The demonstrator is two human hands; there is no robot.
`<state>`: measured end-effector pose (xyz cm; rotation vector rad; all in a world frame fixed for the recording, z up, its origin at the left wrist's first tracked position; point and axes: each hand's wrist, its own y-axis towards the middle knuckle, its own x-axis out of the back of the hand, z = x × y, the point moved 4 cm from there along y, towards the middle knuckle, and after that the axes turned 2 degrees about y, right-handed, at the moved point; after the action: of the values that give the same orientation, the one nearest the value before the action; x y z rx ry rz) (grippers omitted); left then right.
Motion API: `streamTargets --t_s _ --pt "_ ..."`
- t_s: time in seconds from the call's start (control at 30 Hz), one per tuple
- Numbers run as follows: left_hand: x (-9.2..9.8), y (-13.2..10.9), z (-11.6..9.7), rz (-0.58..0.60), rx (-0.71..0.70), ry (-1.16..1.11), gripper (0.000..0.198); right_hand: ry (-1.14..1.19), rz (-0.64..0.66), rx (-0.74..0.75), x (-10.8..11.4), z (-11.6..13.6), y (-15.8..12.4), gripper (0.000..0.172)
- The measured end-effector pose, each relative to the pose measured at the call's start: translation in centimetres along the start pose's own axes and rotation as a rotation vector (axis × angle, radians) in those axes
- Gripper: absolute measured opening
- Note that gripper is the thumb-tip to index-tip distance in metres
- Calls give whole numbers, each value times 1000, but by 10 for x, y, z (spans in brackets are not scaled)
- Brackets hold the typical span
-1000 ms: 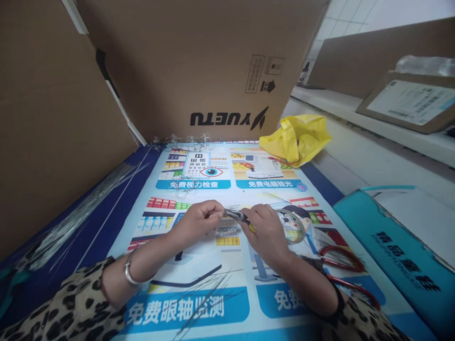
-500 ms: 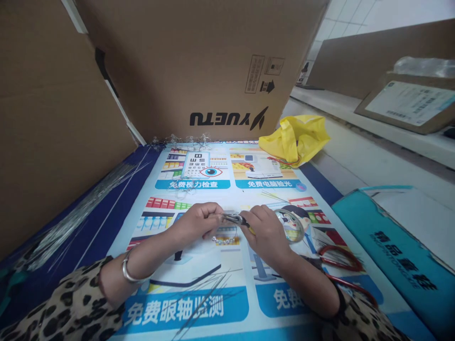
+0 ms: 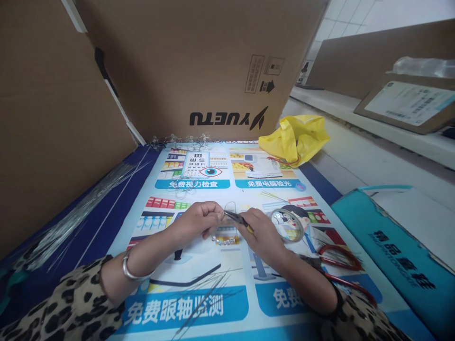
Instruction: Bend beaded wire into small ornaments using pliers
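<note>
My left hand (image 3: 201, 219) is closed in a pinch on a thin wire loop strung with small clear beads (image 3: 223, 241). The beads hang below my fingers, and a bare curve of wire rises above them. Wrapped around a pair of pliers (image 3: 239, 218) is my right hand (image 3: 263, 232). The pliers' jaws point left and meet the wire at my left fingertips. Whether they are clamped on it is too small to tell. A round, shallow clear dish (image 3: 302, 232) lies just right of my right hand. Scissors with red handles (image 3: 341, 250) lie partly under my right forearm.
Loose wires (image 3: 202, 305) lie at the front of the printed sheet, and a wire bundle (image 3: 85, 208) at the left. Beaded wire pieces (image 3: 192, 140) sit by the large cardboard box (image 3: 199, 61). A yellow bag (image 3: 296, 139) and a teal box (image 3: 394, 246) are at the right.
The pliers have turned, their handles now sloping down to the right, and my right hand has dropped slightly. A wire curve now shows above the jaws. My left hand has barely moved.
</note>
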<state>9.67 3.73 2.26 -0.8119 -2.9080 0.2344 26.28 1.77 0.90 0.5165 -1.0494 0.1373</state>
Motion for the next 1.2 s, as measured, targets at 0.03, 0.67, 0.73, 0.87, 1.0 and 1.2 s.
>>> streamTargets --t_s 0.03,0.67,0.73,0.87,1.0,1.2 --pt "1 0 0 -3 0 0 11 37 23 -20 -2 -1 0 19" --pt "1 -1 -6 -165 -126 304 6 -197 -82 66 1 2 -3 16" --pt "1 -1 -6 -174 -128 320 6 -222 -82 68 2 2 -3 15" --pt "1 -1 -5 -168 -127 326 7 -252 -74 73 2 3 -3 14" --pt "2 -1 -4 -135 -108 288 6 -255 -65 70 2 4 -4 14" --pt "3 -1 -2 -55 -29 143 9 -172 5 29 -1 2 -3 14"
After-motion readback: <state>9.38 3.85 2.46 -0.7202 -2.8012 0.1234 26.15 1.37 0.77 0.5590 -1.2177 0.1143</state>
